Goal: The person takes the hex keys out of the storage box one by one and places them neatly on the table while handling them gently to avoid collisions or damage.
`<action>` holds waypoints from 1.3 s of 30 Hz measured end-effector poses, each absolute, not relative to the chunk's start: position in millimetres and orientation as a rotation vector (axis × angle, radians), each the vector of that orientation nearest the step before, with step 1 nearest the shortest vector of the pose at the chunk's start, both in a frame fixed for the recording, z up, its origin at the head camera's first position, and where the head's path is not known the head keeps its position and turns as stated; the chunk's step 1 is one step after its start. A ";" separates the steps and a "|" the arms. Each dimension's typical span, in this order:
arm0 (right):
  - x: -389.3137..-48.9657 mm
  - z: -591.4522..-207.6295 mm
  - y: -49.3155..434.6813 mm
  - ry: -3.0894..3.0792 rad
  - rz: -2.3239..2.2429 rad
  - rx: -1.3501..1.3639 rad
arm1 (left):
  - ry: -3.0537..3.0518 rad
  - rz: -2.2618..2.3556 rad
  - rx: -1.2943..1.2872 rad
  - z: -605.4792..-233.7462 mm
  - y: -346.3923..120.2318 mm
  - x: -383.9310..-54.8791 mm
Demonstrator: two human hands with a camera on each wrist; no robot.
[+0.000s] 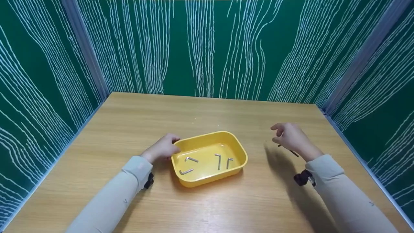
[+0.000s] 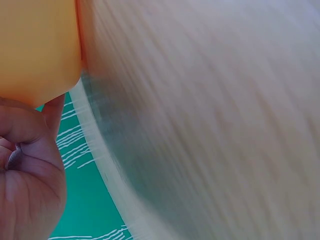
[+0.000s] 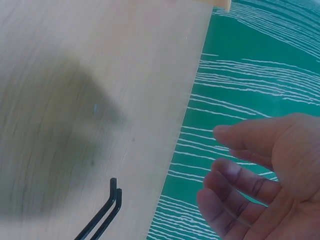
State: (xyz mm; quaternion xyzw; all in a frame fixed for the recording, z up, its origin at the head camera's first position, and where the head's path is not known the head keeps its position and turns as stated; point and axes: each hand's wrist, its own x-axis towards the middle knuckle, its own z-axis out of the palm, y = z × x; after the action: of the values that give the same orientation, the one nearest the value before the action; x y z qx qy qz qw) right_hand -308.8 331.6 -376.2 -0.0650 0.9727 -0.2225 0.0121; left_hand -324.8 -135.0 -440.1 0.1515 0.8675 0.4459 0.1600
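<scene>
A yellow plastic rectangular tub with rounded corners [image 1: 205,165] sits on a light-brown wood-grain table [image 1: 145,110], in front of the person and slightly askew. On the tub's floor lie four small silver L-shaped metal keys: an upper one [image 1: 192,159] and a lower one [image 1: 187,171] in its left half, and a longer one [image 1: 219,162] beside a shorter one [image 1: 228,164] in its right half.

At the tub's left end, the left hand [image 1: 163,148] grips the wall, thumb over the rim and fingers curled against the outside; the left wrist view shows them bent at the tub's underside.

Well to the right of the tub, the right hand [image 1: 292,137] hangs above the table, fingers loosely bent, with a moderate gap between thumb and fingertips. Partly hidden below it are dark L-shaped metal keys [image 1: 294,153]; the right wrist view shows two, side by side.

Nearer the person than the tub, light grey sleeves [image 1: 103,197] cover both arms, with a black wrist device [image 1: 302,178] under the right cuff. Beyond the tub are tiny white specks [image 1: 194,120], then a green wall with wavy white lines [image 1: 178,48].
</scene>
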 end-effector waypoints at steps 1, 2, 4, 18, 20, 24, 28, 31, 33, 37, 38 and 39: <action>-308.6 -376.2 330.6 3.028 -0.693 -0.201 | 2.477 1.275 0.429 -439.9 -134.8 -324.7; -307.9 -376.0 329.4 3.023 -0.691 -0.196 | 2.478 1.276 0.426 -439.7 -134.7 -324.7; -306.9 -375.6 327.0 3.013 -0.693 -0.183 | 2.480 1.274 0.425 -439.4 -134.7 -324.3; -298.9 -372.7 310.1 3.056 -0.699 -0.298 | 2.481 1.280 0.439 -440.7 -134.6 -326.2; -298.2 -372.1 307.5 3.055 -0.706 -0.312 | 2.480 1.286 0.439 -440.7 -134.3 -326.0; -296.5 -371.3 302.1 3.047 -0.714 -0.325 | 2.478 1.300 0.432 -440.5 -134.7 -325.0; -294.5 -371.0 296.7 3.052 -0.715 -0.359 | 2.465 1.317 0.421 -440.5 -135.0 -324.7; -293.3 -371.0 293.1 3.050 -0.721 -0.368 | 2.457 1.318 0.416 -440.5 -134.8 -325.1; -293.0 -371.5 291.5 3.050 -0.721 -0.373 | 2.458 1.317 0.418 -440.4 -134.9 -325.3; -291.7 -371.9 288.4 3.058 -0.711 -0.407 | 2.459 1.316 0.417 -440.1 -135.0 -325.5; -291.5 -372.0 287.7 3.062 -0.707 -0.415 | 2.460 1.314 0.415 -439.9 -135.0 -325.4; -291.0 -371.8 286.8 3.063 -0.705 -0.419 | 2.461 1.312 0.413 -439.7 -134.9 -325.3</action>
State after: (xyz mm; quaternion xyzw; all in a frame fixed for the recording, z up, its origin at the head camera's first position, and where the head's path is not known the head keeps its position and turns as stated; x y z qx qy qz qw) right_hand -291.0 286.8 -371.8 -0.1321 0.9658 -0.2224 -0.0149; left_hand -325.3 -134.9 -439.7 0.1447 0.8617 0.4592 0.1603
